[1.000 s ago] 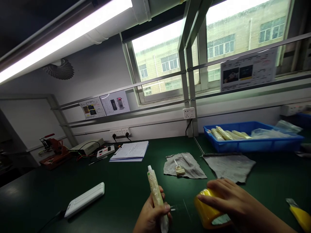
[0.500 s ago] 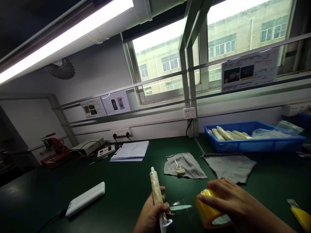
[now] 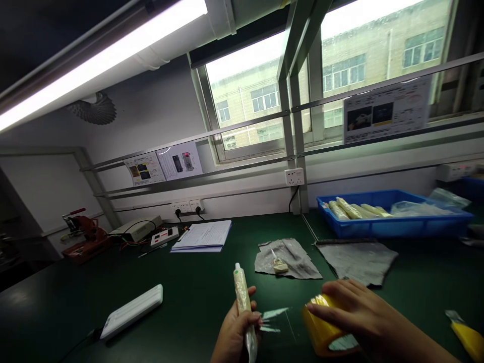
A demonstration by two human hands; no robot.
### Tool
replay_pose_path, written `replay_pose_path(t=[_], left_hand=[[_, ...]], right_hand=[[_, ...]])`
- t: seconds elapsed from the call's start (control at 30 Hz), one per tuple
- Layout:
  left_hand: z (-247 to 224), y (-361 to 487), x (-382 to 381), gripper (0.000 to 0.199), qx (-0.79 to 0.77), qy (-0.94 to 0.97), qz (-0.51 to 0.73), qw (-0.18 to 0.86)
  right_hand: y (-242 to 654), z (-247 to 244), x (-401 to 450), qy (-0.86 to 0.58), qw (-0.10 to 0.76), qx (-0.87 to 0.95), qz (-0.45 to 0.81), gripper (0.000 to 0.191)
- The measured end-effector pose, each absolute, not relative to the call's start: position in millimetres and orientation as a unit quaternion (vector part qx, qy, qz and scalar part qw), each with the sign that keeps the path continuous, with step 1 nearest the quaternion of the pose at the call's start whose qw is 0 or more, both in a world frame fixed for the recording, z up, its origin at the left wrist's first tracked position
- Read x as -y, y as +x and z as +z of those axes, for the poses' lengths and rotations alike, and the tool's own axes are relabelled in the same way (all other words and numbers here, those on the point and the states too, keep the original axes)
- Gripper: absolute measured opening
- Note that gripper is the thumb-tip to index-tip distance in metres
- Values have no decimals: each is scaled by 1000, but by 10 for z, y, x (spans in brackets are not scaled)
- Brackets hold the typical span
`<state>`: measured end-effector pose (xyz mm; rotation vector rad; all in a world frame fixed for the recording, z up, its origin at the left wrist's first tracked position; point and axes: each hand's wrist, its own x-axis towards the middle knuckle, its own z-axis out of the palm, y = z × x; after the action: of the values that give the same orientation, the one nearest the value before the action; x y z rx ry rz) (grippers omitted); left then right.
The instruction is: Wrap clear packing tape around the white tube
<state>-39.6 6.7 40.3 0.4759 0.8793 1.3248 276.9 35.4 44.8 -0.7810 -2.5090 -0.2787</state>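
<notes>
My left hand (image 3: 237,333) grips a tube (image 3: 242,297) with a white cap, wrapped in clear film, its loose film end hanging below my fist. My right hand (image 3: 359,315) lies over a roll of yellow tape (image 3: 321,325), fingers curved across its top. Pale translucent strips (image 3: 274,313) lie on the green bench between my hands, touching neither. A small tube (image 3: 280,265) rests on a grey cloth (image 3: 287,259) beyond them. A yellow-handled utility knife (image 3: 467,335) sits at the lower right, beyond my right hand.
A blue tray (image 3: 393,217) holds several wrapped tubes and plastic film at the back right. In front of it lies a grey sheet (image 3: 359,262). Papers (image 3: 202,236), a white flat device (image 3: 132,311), a grey bench unit (image 3: 136,228) and a red tool (image 3: 88,239) stand to the left.
The tube in my left hand now stands more upright and its film end hangs lower. The pale strips on the bench look different, now showing as two pieces. My right hand stays on the tape.
</notes>
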Motion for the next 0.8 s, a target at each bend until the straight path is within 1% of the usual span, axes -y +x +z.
replay_pose_path(t=[0.17,0.37,0.47,0.6,0.7,0.8], left_hand=[[391,-346,-75,83,-447,206,580,649],[344,-349,-63,68,-466,195,602,619],[340,-373,-65,67,-478,208,581,624],[419,-391,-58,57,-460,254,560,641],[505,-397,-38,55,-462,261,547,648],[550,-422,-19,59,-455,258,549,652]], right_hand=[[2768,438,-347,-292,241,920,-98,73],[2782,434,-349,-297,256,914,-104,65],[2795,428,-362,-295,252,915,-114,70],[2785,474,-357,-287,238,921,-115,74],[2770,516,-345,-275,240,924,-111,72],[2765,522,-337,-275,235,927,-103,70]])
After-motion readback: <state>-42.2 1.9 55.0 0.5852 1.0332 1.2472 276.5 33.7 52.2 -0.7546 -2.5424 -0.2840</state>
